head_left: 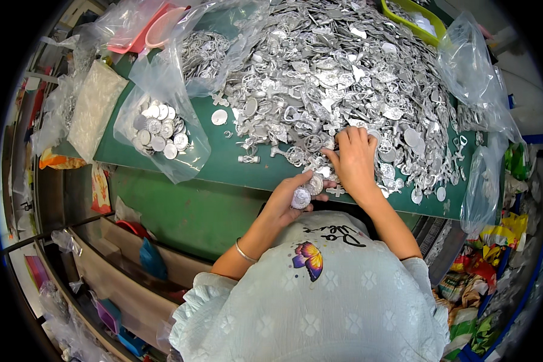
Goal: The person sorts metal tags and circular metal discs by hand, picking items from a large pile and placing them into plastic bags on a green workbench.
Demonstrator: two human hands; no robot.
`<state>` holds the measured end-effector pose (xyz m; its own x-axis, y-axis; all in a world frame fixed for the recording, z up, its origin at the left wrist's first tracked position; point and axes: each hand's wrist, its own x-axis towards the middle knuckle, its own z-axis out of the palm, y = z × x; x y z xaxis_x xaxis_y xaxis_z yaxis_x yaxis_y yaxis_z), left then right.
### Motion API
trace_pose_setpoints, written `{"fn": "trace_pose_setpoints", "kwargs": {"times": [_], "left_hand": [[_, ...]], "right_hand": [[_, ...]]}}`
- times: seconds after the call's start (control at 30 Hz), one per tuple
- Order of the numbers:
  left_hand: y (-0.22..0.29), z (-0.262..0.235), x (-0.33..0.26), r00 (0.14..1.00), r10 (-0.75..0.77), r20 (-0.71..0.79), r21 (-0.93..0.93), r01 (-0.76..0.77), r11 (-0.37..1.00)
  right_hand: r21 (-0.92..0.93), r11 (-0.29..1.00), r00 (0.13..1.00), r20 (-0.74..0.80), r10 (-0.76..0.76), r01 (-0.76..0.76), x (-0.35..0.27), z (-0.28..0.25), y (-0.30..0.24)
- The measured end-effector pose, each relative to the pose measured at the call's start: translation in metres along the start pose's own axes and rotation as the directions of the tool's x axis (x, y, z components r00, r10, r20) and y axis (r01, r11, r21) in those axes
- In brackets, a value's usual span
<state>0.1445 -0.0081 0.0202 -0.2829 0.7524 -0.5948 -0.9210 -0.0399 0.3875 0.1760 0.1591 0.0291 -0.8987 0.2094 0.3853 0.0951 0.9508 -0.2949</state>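
Observation:
A large heap of small silver metal pieces point(320, 66), among them discs, crosses and openwork shapes, covers much of the green table point(223, 166). My left hand point(286, 196) is closed around a few round silver medallions point(301, 198) at the table's front edge. Over the near side of the heap, my right hand point(355, 158) reaches down with its fingers bent among the pieces. Whether its fingertips grip a piece is hidden. Left of the heap, an open clear plastic bag point(190, 158) holds several similar silver discs point(161, 128).
Another clear bag point(206, 54) of silver pieces stands behind. Pink basins point(145, 30) are at the back left, a yellow-green basket point(416, 21) at the back right. Plastic bags point(473, 60) hang over the right edge. A wooden drawer point(127, 271) sits lower left; colourful packets point(470, 271) lie lower right.

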Motion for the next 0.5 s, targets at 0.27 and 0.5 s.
{"fn": "trace_pose_setpoints", "kwargs": {"times": [0.27, 0.5], "left_hand": [[0.003, -0.002, 0.000, 0.995, 0.091, 0.045, -0.200, -0.080, 0.977], [-0.006, -0.013, 0.020, 0.985, 0.029, 0.171, -0.367, 0.036, 0.930]], "right_hand": [[0.448, 0.827, 0.940, 0.128, 0.317, -0.340, 0.003, -0.028, 0.015], [0.636, 0.673, 0.912, 0.381, 0.150, -0.376, 0.019, -0.024, 0.000]]}}
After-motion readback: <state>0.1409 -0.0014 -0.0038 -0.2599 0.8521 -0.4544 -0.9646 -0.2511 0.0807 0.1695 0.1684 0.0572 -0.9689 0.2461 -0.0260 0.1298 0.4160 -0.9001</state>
